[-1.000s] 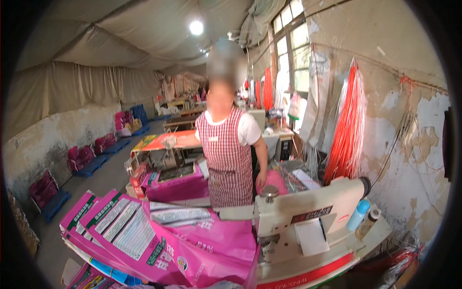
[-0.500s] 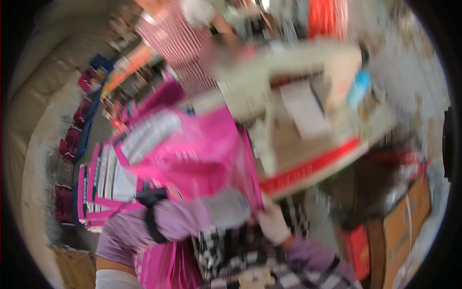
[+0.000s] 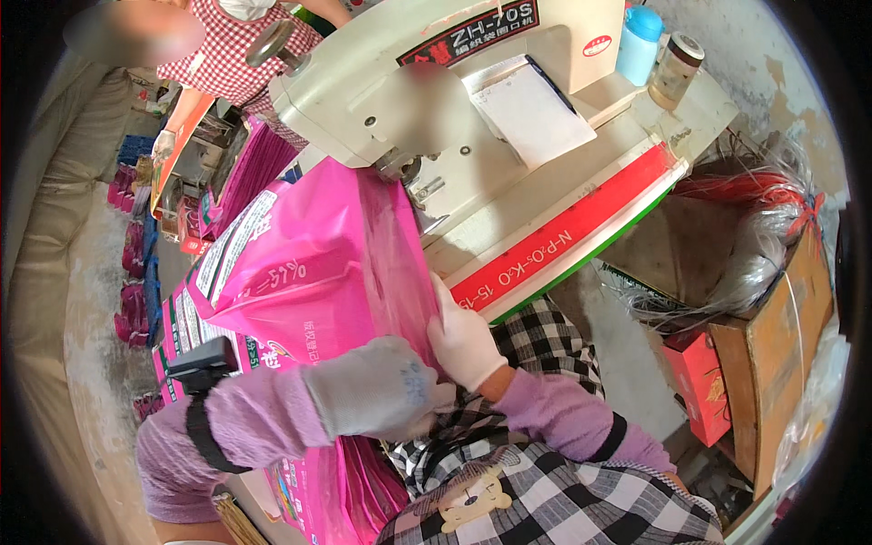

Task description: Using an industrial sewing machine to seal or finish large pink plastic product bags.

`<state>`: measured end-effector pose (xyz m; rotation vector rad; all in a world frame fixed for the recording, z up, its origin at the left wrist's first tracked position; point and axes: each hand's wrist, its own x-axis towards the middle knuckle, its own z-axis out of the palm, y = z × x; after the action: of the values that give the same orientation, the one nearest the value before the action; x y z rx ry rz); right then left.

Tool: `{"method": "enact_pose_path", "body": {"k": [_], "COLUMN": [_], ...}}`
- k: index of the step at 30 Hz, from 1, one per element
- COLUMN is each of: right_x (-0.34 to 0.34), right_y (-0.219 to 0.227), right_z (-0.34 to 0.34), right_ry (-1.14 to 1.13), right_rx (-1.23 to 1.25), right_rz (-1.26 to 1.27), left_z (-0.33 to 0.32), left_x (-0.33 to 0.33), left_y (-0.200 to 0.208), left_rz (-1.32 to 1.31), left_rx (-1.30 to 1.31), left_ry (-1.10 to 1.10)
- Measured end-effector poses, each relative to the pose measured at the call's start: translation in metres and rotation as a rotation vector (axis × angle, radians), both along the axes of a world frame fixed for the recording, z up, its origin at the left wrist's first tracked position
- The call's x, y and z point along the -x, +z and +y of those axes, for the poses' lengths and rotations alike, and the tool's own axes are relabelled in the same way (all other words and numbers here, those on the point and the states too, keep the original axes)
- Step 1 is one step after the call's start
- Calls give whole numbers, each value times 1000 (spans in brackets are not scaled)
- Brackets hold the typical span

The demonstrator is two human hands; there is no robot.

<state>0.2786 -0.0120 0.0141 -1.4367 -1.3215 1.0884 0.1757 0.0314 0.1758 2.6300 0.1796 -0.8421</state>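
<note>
A pink printed woven bag point(image 3: 309, 263) lies spread in front of me, its far edge under the needle area of a cream sewing machine point(image 3: 350, 113). My right hand point(image 3: 465, 338), in a white glove, pinches the bag's right edge, with the thumb side against the folded hem. At the bag's near edge my left hand point(image 3: 377, 386), in a grey glove, is closed on the material; its fingertips are partly hidden. More pink bags point(image 3: 341, 490) hang in a stack below my left forearm.
A notepad with a pen point(image 3: 531, 113), a blue bottle point(image 3: 639, 45) and a lidded jar point(image 3: 677, 71) stand on the machine table. Cardboard point(image 3: 772, 363) and clear plastic strands point(image 3: 758, 250) are at right. A co-worker in a checked apron point(image 3: 222, 54) stands behind a pink stack point(image 3: 254, 173).
The view has shifted and sharpened. The bag's far edge now sits at the machine's needle area. My right hand has moved up along the bag's edge; the left stays at its near edge.
</note>
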Motion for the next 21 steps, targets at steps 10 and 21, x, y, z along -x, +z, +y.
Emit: {"method": "enact_pose_path", "body": {"k": [10,21], "right_x": [-13,-26], "right_y": [29,-21], "right_z": [22,127], "right_ry": [153,268], "right_rx": [110,153], "right_rz": [-390,-632], "left_z": [119,95], "left_x": [26,-89], "left_y": [89,-45], "left_rz": [301,120], "left_rx": [-294,543], "left_ry": [-57,-29]}}
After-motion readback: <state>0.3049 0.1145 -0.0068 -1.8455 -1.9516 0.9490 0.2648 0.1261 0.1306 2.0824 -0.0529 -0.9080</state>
